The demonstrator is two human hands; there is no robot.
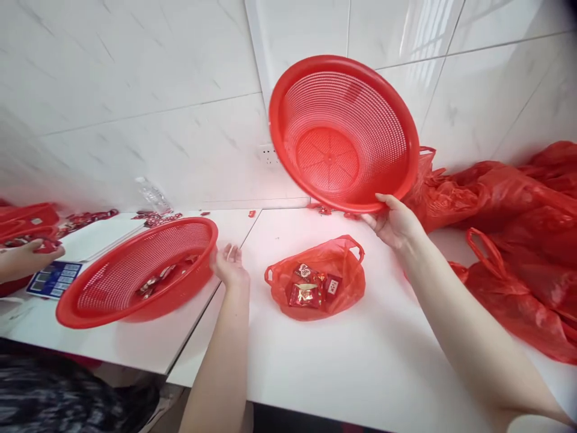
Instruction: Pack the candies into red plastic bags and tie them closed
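Far left, a co-worker's hand (24,260) pinches a small red item, fingers closed around it, just above a blue-panelled scale (54,278) on the left white table (135,346). Red boxes (27,219) sit behind that hand, and loose red packets (155,218) are scattered along the far edge, near a clear wrapper (153,195) by the wall. The left basket (112,288), red perforated plastic, lies on the left table, tilted with its right rim raised and a few packets in the bottom. The person's left hand (229,264) is against that right rim, fingers loosely curled and pointing up; cannot tell whether they actually grip the rim. To the right, past the seam, on the right white table (360,367), a thin red bag (318,276) lies open near the middle with red and gold packets inside, not touched by either hand. The right hand (394,225) clamps the lower rim of the raised basket (342,132), thumb over the edge, fingers behind. It is held in the air above the far side of the table, with its opening turned toward the camera, empty. A wall socket (269,154) shows just left of it. Far right, a pile of red bags (518,240) covers the table.
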